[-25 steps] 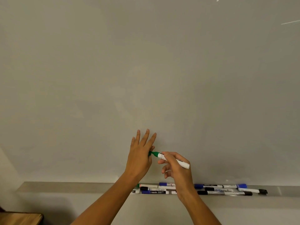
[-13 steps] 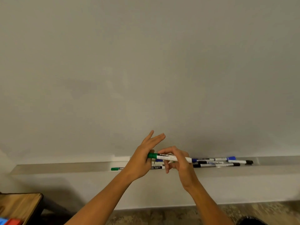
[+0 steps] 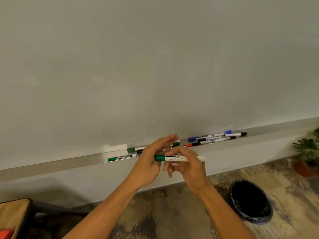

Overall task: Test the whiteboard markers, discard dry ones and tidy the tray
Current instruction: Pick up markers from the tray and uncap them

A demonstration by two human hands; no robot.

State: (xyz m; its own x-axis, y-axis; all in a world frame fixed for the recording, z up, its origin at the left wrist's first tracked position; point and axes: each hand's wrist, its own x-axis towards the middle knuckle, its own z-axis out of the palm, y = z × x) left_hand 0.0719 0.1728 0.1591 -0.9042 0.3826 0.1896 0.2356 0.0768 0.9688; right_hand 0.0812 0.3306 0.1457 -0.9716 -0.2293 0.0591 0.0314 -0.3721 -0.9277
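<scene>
My right hand [image 3: 188,167] pinches a green-capped whiteboard marker [image 3: 179,158] by its white barrel and holds it level in front of the marker tray [image 3: 51,165]. Beside it, my left hand [image 3: 151,157] has straight fingers, and its palm presses against the green cap end. Several more markers lie in the tray: a green one [image 3: 121,157] to the left, and blue, black and red ones [image 3: 212,139] to the right. Others are partly hidden behind my hands. The whiteboard [image 3: 155,66] above bears no marks.
On the floor at lower right stands a black waste bin [image 3: 250,201] with a dark liner. A potted plant [image 3: 307,152] sits at the right edge. A wooden table corner [image 3: 13,216] with a red object shows at lower left.
The view has tipped down, so the floor, bin and plant have come into sight. My hands have dropped from the board to tray height, and the marker has turned level with its cap pressed on.
</scene>
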